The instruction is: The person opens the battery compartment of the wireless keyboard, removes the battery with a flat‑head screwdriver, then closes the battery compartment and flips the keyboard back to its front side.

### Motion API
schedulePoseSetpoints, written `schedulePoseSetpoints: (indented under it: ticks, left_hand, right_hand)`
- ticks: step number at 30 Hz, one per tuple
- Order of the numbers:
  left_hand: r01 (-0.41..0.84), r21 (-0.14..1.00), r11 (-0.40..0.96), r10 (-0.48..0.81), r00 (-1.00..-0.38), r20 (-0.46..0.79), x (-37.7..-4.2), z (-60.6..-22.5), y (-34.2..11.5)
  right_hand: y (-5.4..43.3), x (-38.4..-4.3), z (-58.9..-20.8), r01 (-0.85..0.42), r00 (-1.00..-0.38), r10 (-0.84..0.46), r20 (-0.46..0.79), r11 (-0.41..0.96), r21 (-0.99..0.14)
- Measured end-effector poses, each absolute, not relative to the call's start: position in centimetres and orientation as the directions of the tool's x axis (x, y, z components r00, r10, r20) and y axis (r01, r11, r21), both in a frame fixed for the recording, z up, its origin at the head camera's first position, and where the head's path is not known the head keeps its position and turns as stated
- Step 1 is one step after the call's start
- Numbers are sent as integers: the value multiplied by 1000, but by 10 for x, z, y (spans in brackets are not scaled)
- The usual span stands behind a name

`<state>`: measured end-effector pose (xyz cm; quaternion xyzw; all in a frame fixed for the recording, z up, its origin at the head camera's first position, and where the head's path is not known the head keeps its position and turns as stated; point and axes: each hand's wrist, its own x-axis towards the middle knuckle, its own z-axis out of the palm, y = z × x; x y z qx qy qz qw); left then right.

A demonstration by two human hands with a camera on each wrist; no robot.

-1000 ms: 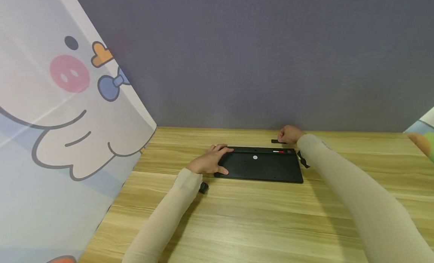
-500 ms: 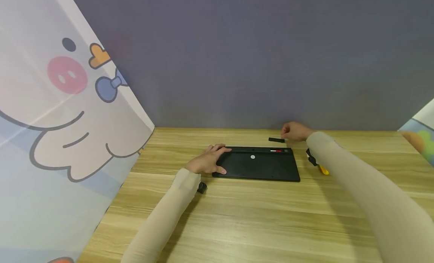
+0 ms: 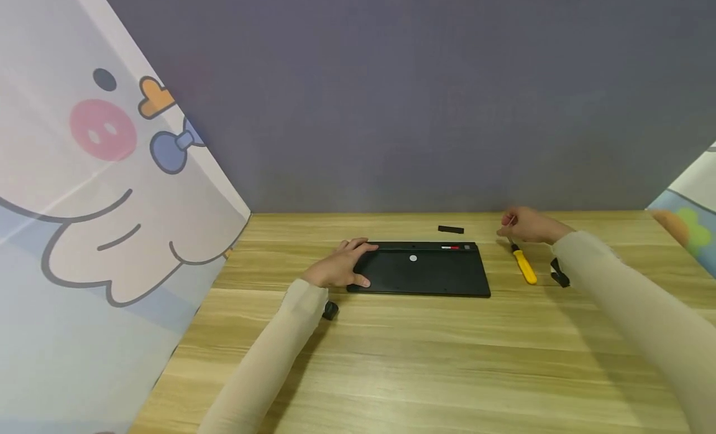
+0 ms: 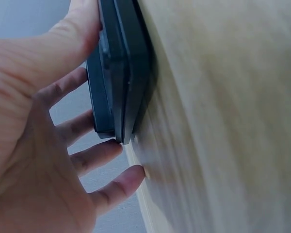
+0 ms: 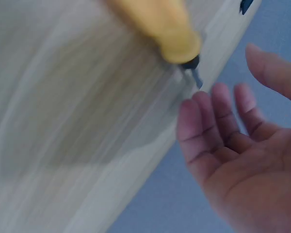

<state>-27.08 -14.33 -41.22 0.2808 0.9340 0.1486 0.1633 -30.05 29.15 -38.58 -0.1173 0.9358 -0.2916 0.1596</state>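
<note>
A black keyboard [image 3: 431,275] lies underside up on the table, a small red-and-white battery [image 3: 450,247] showing in the slot along its far edge. My left hand [image 3: 338,267] holds the keyboard's left end, thumb at the near edge and fingers at the far edge; in the left wrist view its fingers [image 4: 98,156] spread past the keyboard corner. To the right, my right hand [image 3: 528,226] is at the metal shaft of a yellow-handled screwdriver [image 3: 524,269]. The right wrist view shows that hand's fingers [image 5: 191,121] loosely bent beside the screwdriver's tip, thumb apart from them.
A small black cover strip [image 3: 450,229] lies behind the keyboard. The wood-grain table [image 3: 425,359] meets a grey partition [image 3: 403,110] at the back. A cartoon-printed panel [image 3: 112,235] stands along the left side.
My right hand has left the black cover strip and moved right to the screwdriver, which has come into view from under the forearm. My left hand stays on the keyboard.
</note>
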Motion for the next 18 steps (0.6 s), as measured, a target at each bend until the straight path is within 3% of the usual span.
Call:
schedulePoseSetpoints:
  ticks: [6,18]
  left_hand:
    - [483,356,800,574,-788,-221,-270,-411,-144]
    - [498,375,782,593,-780,-201,-269,-413,-143]
  right_hand:
    - [301,-280,-387,-85,-907,-279,-315,854,-513]
    - [301,-231,-394,-152,-915,-281,-290,905,-398]
